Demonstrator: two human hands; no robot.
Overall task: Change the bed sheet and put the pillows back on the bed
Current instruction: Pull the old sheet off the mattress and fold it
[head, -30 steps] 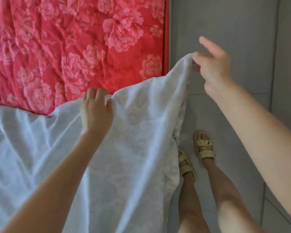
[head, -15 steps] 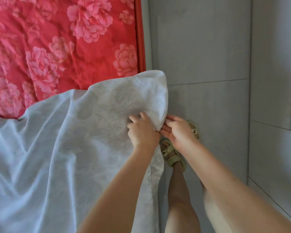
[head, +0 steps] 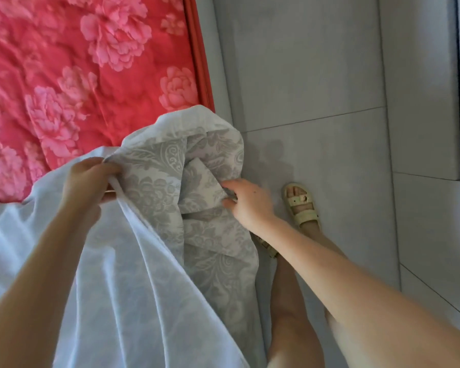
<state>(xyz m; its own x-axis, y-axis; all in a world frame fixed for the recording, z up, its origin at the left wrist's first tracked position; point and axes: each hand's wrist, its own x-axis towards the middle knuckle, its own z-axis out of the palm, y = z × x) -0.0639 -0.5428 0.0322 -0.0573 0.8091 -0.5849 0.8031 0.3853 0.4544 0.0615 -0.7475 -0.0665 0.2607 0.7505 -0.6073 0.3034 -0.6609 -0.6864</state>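
A pale grey-white bed sheet (head: 133, 274) lies across the near part of the bed, its corner turned over so a grey damask pattern (head: 154, 192) shows. My left hand (head: 88, 181) grips the sheet's folded edge, fingers curled round it. My right hand (head: 247, 201) pinches a fold of the patterned corner at the bed's right side. Beyond the sheet the red mattress cover with pink flowers (head: 91, 62) lies bare. No pillows are in view.
Grey floor tiles (head: 316, 75) run along the bed's right side. My feet in cream sandals (head: 302, 205) stand there, close to the hanging sheet. A grey panel or cupboard front (head: 422, 88) rises at the right.
The sheet corner has been flipped, showing its patterned side. My left hand moved left along the edge; my right hand stays at the corner, now further from the left.
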